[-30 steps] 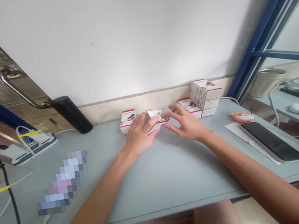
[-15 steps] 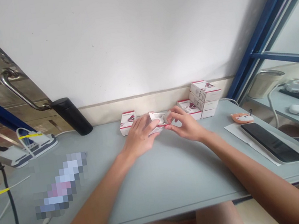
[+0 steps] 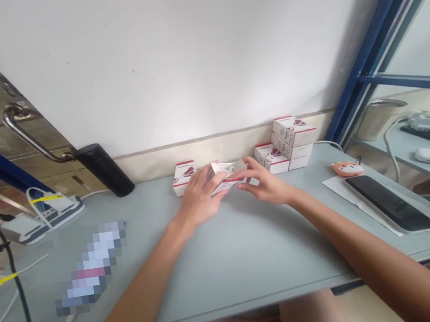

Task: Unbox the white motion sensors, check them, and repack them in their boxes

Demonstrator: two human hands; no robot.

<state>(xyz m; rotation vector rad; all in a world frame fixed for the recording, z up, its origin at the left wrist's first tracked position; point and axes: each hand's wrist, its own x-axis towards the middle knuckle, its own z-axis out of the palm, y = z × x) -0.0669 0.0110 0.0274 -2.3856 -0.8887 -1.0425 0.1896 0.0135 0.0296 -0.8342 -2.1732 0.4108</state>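
A small white cardboard box with red trim [image 3: 229, 183] lies between my hands near the back of the table, its top end open and white inside. My left hand [image 3: 198, 196] is wrapped round its left side, thumb at the opening. At the right end, my right hand [image 3: 267, 183] has bent fingers on a raised flap [image 3: 239, 167]. What sits inside the box is too small to make out. Just left of my left hand stands a similar closed box [image 3: 184, 177].
More such boxes stand at the back right: a stack [image 3: 295, 133] and one box [image 3: 271, 157] beside it. A black bottle [image 3: 105, 169], power strip [image 3: 51, 217] and pixelated object [image 3: 93, 268] are on the left. A phone [image 3: 391, 202] lies on paper at right, by an orange item [image 3: 347, 168].
My right fingers have shifted from a pinch at the box's right edge to a looser grip, and the flap there now shows more upright. My left hand stays on the box.
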